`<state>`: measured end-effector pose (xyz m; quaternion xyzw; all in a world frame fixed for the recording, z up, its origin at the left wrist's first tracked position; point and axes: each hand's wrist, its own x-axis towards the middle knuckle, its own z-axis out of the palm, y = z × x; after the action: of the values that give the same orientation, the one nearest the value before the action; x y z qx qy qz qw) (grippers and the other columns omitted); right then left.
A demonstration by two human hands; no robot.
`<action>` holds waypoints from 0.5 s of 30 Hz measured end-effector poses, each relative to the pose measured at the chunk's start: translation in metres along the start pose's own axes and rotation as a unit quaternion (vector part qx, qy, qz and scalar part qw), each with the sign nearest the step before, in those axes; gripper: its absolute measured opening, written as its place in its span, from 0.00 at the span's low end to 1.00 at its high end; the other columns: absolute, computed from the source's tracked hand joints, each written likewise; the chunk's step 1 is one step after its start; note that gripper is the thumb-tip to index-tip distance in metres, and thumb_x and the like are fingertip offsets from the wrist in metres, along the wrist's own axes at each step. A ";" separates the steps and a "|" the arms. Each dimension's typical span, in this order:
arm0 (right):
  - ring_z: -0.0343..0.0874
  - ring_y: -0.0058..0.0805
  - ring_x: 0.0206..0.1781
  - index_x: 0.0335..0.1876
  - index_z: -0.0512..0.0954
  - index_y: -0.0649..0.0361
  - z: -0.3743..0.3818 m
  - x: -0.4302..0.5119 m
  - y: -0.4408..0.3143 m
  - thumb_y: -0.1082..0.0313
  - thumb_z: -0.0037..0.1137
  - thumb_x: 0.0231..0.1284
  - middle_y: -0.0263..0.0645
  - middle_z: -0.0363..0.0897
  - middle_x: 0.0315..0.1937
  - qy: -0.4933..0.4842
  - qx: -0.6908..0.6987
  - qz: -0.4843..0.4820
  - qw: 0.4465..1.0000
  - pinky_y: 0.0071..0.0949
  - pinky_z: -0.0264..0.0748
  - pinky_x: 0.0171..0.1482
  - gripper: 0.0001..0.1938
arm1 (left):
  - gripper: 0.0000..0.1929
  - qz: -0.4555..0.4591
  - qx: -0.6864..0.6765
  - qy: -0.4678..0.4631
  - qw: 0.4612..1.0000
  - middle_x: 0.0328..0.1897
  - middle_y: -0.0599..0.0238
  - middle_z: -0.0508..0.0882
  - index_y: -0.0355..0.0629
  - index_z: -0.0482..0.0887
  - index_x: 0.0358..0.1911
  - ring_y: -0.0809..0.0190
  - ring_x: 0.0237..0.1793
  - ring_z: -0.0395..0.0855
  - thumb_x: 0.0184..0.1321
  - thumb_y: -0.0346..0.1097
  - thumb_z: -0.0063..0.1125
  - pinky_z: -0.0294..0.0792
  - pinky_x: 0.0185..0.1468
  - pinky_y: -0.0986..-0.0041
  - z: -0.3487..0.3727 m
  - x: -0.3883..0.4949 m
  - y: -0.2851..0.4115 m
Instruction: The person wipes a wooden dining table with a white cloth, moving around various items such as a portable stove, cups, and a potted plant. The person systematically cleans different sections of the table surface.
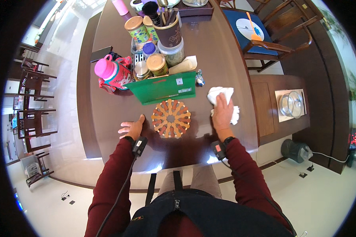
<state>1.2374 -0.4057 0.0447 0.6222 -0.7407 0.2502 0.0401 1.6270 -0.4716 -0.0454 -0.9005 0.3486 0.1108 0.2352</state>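
Observation:
My right hand [222, 116] presses a crumpled white cloth [220, 92] against the brown tabletop [118, 158]. The cloth shows above my fingers and again to the right of my palm. To the left, my left hand [133, 128] rests on the table with its fingers spread and holds nothing. Between the hands lies a round wooden trivet [175, 113], made of light and dark brown pieces around an open centre. Just behind the trivet stands a green folder or box [166, 89] bearing stickers.
Behind the green item crowd a pink bottle [114, 72], lidded jars [157, 62], a brush holder [168, 32] and a rolled paper or cloth [184, 65]. A small figurine [199, 78] stands right. A wooden chair [249, 32] with a blue seat is beyond the table's right edge.

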 end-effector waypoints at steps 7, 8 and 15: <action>0.65 0.56 0.66 0.61 0.75 0.60 -0.033 -0.117 -0.077 0.76 0.57 0.49 0.41 0.70 0.67 -0.063 0.051 -0.003 0.997 0.50 0.63 0.67 0.27 | 0.54 0.033 -0.092 -0.037 0.994 0.76 0.22 0.49 0.47 0.48 0.77 0.03 0.65 0.45 0.56 0.81 0.38 0.51 0.61 0.19 0.001 0.017 0.008; 0.66 0.55 0.66 0.61 0.75 0.59 -0.042 -0.134 -0.081 0.76 0.58 0.49 0.40 0.70 0.68 -0.067 0.064 -0.007 0.996 0.50 0.62 0.67 0.27 | 0.54 0.080 -0.122 -0.033 0.989 0.69 0.25 0.58 0.43 0.49 0.76 0.12 0.58 0.57 0.57 0.78 0.44 0.60 0.54 0.30 -0.002 0.017 0.003; 0.70 0.57 0.64 0.56 0.79 0.57 -0.068 -0.162 -0.016 0.75 0.57 0.49 0.41 0.76 0.64 0.001 -0.059 0.000 0.998 0.53 0.65 0.66 0.23 | 0.44 0.330 -0.410 -0.287 0.801 0.60 0.43 0.72 0.37 0.61 0.70 0.50 0.54 0.78 0.57 0.57 0.66 0.75 0.49 0.59 -0.070 0.031 -0.105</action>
<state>1.2717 -0.2322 0.0491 0.6189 -0.7539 0.2064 0.0778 1.7234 -0.4571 0.0402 -0.6706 0.4631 0.5675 -0.1175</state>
